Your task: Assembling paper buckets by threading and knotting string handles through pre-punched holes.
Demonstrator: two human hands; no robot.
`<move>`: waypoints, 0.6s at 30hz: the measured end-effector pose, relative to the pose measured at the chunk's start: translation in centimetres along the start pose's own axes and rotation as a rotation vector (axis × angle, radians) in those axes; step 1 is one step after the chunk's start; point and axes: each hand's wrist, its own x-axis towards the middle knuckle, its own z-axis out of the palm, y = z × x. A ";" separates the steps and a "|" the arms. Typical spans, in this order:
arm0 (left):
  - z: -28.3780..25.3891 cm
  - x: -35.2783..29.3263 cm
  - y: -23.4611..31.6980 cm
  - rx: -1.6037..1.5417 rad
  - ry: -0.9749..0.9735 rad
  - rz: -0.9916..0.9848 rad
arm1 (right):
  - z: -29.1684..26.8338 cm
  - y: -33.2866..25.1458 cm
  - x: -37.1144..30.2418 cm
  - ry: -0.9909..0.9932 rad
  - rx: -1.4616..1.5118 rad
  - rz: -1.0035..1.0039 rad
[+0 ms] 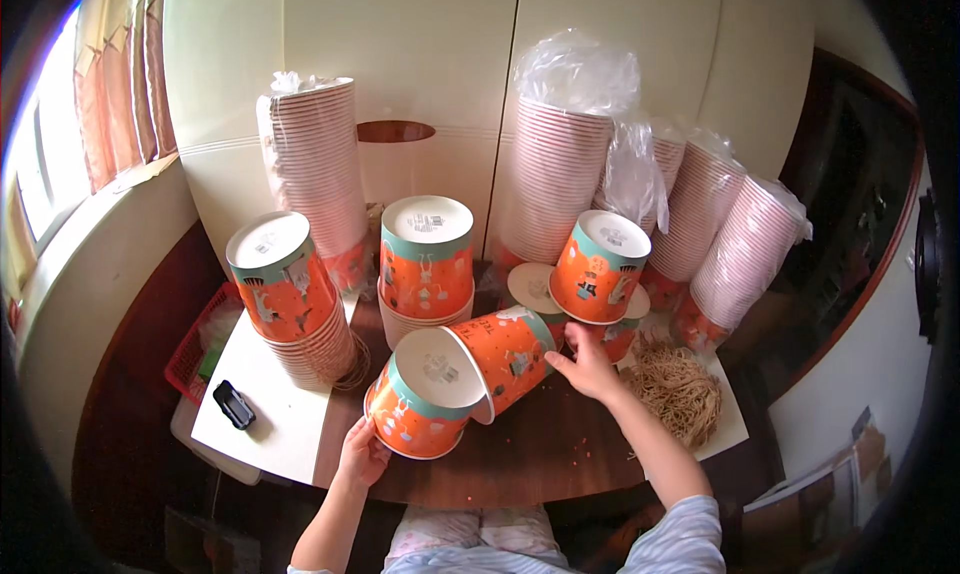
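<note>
My left hand (pixel 364 452) grips the rim of an orange paper bucket (pixel 412 429), which is tilted with its white base up and a teal band around it. Directly behind it, a second orange paper bucket (pixel 508 359) lies slanted, its rim against the first one. At that bucket's teal base end is my right hand (pixel 588 364), thumb on its edge and fingers curled; part of the grip is hidden. Just above this hand, an upside-down bucket (pixel 600 269) tops other white-based buckets (pixel 532 286).
Upside-down bucket stacks stand at left (pixel 285 279) and centre (pixel 427 264). Tall plastic-wrapped stacks (pixel 555 174) line the back. A heap of tan raffia-like strands (pixel 675 392) lies right, a small black object (pixel 234 405) left. A red basket (pixel 190 349) sits beyond the table's left edge.
</note>
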 end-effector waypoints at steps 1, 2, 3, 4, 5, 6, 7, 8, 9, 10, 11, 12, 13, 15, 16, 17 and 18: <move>0.0 0.1 0.0 0.006 -0.005 -0.005 | 1.2 1.6 -0.5 -0.027 0.128 0.103; 0.2 0.1 0.0 0.008 -0.006 -0.008 | 1.9 2.4 -0.7 -0.054 0.257 0.204; 0.0 -0.2 0.2 0.019 0.068 0.000 | 1.6 -0.2 -0.4 -0.169 0.470 0.294; 0.2 0.0 0.2 0.028 0.126 0.000 | 1.3 -0.8 -0.6 -0.170 0.471 0.292; 0.6 0.0 0.4 0.028 0.125 0.000 | 1.2 -1.0 -0.8 -0.125 0.561 0.306; 1.0 0.0 0.5 0.028 0.168 0.001 | 0.8 -1.4 -1.1 -0.078 0.649 0.323; 1.2 -0.2 0.7 0.029 0.219 0.005 | 0.4 -2.3 -1.3 -0.032 0.710 0.277; -0.3 -0.1 0.6 0.026 0.152 0.019 | -0.3 -2.9 -1.4 0.011 0.609 0.160; -0.2 -0.2 0.8 0.021 0.167 0.016 | -1.1 -3.4 -1.8 0.055 0.503 0.047; -0.1 -0.3 1.0 0.017 0.183 0.017 | -2.0 -4.1 -2.2 0.095 0.408 0.001; -0.9 -0.5 1.0 -0.052 0.093 0.050 | -3.2 -4.8 -2.9 0.107 0.282 -0.072; -0.6 -0.7 1.2 -0.014 0.118 0.073 | -4.3 -5.2 -3.4 0.119 0.156 -0.149; -0.2 -0.9 1.3 0.022 0.140 0.092 | -4.8 -5.2 -4.1 0.166 0.082 -0.221; -0.1 -1.2 1.6 -0.021 0.108 0.099 | -5.7 -6.2 -5.3 0.178 0.047 -0.220; 0.5 -1.6 1.8 -0.018 0.170 0.113 | -6.0 -6.6 -5.9 0.192 0.017 -0.223; -1.1 -2.0 1.9 -0.087 0.013 0.110 | -6.0 -6.8 -6.4 0.187 0.035 -0.196; -1.4 -2.1 2.0 -0.119 -0.029 0.108 | -6.1 -6.7 -6.6 0.190 0.033 -0.191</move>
